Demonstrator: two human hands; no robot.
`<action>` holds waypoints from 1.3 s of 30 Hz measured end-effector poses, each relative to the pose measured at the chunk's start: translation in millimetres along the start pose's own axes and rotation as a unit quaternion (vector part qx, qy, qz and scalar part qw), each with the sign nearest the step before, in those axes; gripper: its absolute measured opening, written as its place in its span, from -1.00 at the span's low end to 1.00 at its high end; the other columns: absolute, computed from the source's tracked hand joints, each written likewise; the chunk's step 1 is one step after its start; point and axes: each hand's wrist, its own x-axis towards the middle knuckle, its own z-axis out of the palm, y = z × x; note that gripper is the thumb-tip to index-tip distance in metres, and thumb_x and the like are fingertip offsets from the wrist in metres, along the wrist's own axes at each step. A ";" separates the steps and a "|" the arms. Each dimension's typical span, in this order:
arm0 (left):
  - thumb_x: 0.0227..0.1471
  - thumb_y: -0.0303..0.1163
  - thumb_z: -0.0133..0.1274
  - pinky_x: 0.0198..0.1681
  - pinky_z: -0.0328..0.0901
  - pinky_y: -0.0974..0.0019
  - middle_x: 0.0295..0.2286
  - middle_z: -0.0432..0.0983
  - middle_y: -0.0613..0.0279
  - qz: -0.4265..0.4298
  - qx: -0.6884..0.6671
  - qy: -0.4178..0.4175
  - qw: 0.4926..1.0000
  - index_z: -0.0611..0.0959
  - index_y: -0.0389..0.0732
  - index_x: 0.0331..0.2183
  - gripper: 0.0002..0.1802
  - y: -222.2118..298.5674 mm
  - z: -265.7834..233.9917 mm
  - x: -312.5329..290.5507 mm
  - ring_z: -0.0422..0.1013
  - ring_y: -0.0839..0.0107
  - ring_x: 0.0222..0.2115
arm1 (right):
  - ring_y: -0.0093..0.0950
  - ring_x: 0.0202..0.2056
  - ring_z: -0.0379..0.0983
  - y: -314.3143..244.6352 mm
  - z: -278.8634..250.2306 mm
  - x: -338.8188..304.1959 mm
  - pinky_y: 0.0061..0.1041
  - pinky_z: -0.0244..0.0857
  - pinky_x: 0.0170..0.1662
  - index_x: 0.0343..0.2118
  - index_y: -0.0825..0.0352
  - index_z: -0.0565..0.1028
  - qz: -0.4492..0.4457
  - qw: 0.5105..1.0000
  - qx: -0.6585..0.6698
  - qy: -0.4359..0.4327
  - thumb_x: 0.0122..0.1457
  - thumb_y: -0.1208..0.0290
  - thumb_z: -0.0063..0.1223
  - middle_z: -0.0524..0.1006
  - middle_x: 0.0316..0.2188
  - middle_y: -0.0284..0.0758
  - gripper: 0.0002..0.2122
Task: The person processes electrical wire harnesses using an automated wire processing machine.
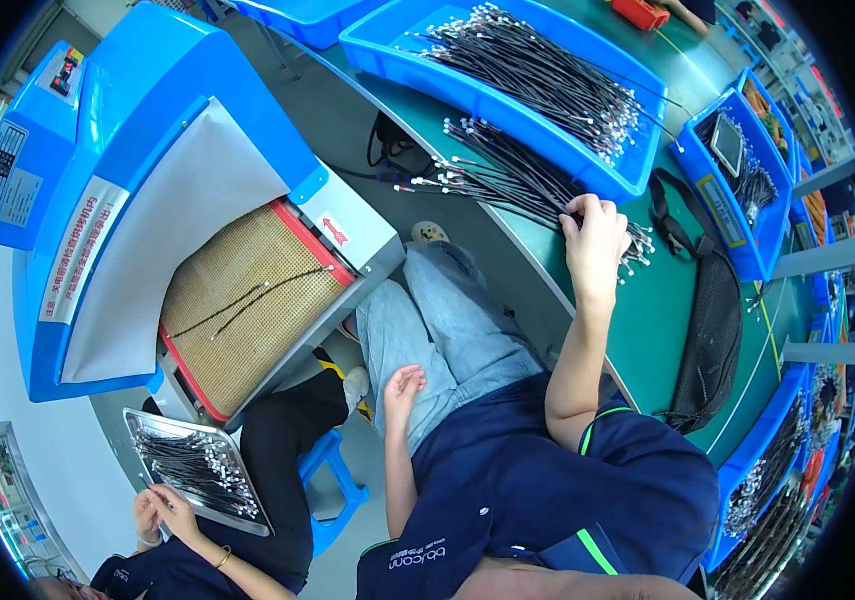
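One loose bundle of black cables (522,185) with pale connectors, count uncertain through overlap: I log it on the green worktop (637,335), just beside a tray, long axis running from upper left to lower right, its left ends fanned in two sprays and jutting past the worktop's edge. One right hand (595,240), fingers bent and thumb near forefinger, touching the bundle near its right ends; whether it grips any cable I cannot tell. One left hand (402,388), half curled above the lap, nothing visible in it. One blue tray (425,66) beyond, its heap of similar cables (537,80) lying roughly parallel to the bundle. One black bag (712,340), right. Across at left, I count one blue machine (237,90), two dark cables (292,278) on its mesh belt (237,245), and one co-worker with one metal tray (185,425) of cables.
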 end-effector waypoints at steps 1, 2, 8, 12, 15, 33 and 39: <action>0.11 -0.47 -0.01 -0.25 0.33 0.52 -0.32 0.53 0.19 0.000 0.000 0.001 1.000 0.53 -0.32 -0.16 -0.77 0.0 1.9 -1.5 0.44 0.55 -0.37 | -0.30 -0.25 0.34 1.1 -0.9 0.4 -0.29 0.15 -0.17 -0.38 0.23 0.50 -0.004 1.000 -0.008 0.009 -0.03 0.40 0.17 0.46 -0.36 -0.30 -0.86; 0.11 -0.47 -0.01 -0.25 0.33 0.52 -0.31 0.53 0.19 -0.001 -0.001 0.002 1.000 0.53 -0.32 -0.16 -0.77 0.1 3.2 -2.4 0.44 0.55 -0.37 | -0.30 -0.25 0.34 2.4 -2.5 0.7 -0.29 0.15 -0.17 -0.38 0.23 0.50 -0.003 1.000 -0.008 0.010 -0.03 0.40 0.17 0.46 -0.36 -0.30 -0.86; 0.11 -0.47 -0.02 -0.25 0.33 0.51 -0.32 0.54 0.20 0.012 0.011 -0.001 1.000 0.53 -0.32 -0.16 -0.77 -0.9 6.4 -3.1 0.44 0.55 -0.37 | -0.32 -0.25 0.32 3.4 -12.2 4.7 -0.29 0.07 -0.08 -0.39 0.23 0.45 0.017 0.997 0.074 0.013 0.02 0.41 0.11 0.45 -0.41 -0.32 -0.89; 0.12 -0.47 -0.03 -0.27 0.33 0.51 -0.32 0.54 0.21 0.009 -0.001 0.006 1.000 0.53 -0.32 -0.16 -0.77 1.2 9.8 -3.6 0.44 0.55 -0.38 | -0.40 -0.37 0.42 -4.9 -21.5 8.4 -0.40 0.24 -0.17 -0.39 0.33 0.44 0.011 0.969 0.243 0.042 0.04 0.51 0.12 0.49 -0.46 -0.29 -0.91; 0.12 -0.47 -0.04 -0.27 0.32 0.51 -0.33 0.54 0.21 0.037 0.013 0.017 0.999 0.53 -0.32 -0.17 -0.78 7.3 9.7 -0.4 0.42 0.56 -0.37 | -0.48 -0.45 0.47 -4.8 -17.9 6.7 -0.56 0.34 -0.36 -0.38 0.42 0.46 -0.029 0.941 0.331 0.060 0.04 0.58 0.13 0.51 -0.46 -0.27 -0.90; 0.13 -0.52 -0.08 0.00 0.24 0.31 -0.02 0.29 0.06 0.211 0.133 0.185 0.950 0.28 -0.30 0.08 -0.53 78.4 3.3 9.2 0.26 0.36 0.00 | -0.37 -0.43 0.48 -3.6 -22.3 -17.5 -0.51 0.34 -0.38 -0.42 0.32 0.53 -0.258 0.919 0.295 -0.033 -0.11 0.67 0.14 0.52 -0.47 -0.30 -0.83; 0.10 -0.53 -0.08 0.13 0.09 0.10 0.14 0.01 -0.04 0.356 0.324 0.282 0.830 0.13 -0.30 0.15 -0.40 91.9 -19.5 7.4 0.05 0.13 0.15 | -0.36 -0.42 0.47 -37.5 27.2 -55.8 -0.46 0.35 -0.39 -0.42 0.29 0.51 -0.394 0.855 0.266 -0.206 -0.06 0.54 0.16 0.50 -0.47 -0.35 -0.89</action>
